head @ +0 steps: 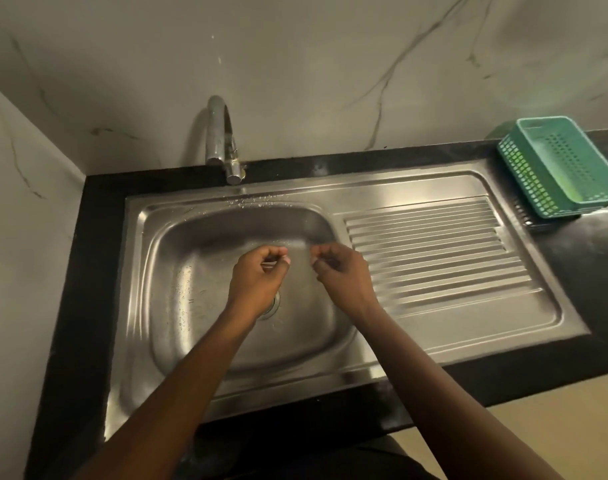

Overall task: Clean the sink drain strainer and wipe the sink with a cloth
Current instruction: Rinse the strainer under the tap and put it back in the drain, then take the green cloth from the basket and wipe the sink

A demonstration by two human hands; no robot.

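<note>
Both forearms are extended from the near edge over the basin of the sink (pixel 164 271), which is taken as the landmark here. The left hand (pixel 257 277) is held above the middle of the basin with its fingers curled in toward the thumb, and the right hand (pixel 342 275) is held just beside it, toward the drainboard side, curled in the same loose way. Nothing can be made out in either hand; something small and thin may be pinched between them, but the blur there does not allow it to be told. The hands are probably kept over the basin so that any drips fall into it.

The drain strainer (pixel 273 306) is seated in the basin floor, mostly covered by the left wrist, with only part of its metal ring visible. No cloth is seen anywhere, so the wiping step is judged not yet begun.

To the right of the basin, the ribbed drainboard (pixel 434 251) is formed in the same steel sheet. Water droplets are scattered on the basin's left wall and far rim. Behind the basin, the tap (pixel 223 140) is mounted with its spout over the far rim. The sink is set in a black counter (pixel 98 209). Beyond the drainboard, at the far right, a green basket (pixel 558 164) is placed on the counter. Pale veined marble walls (pixel 330 64) close the corner behind and to the left.
</note>
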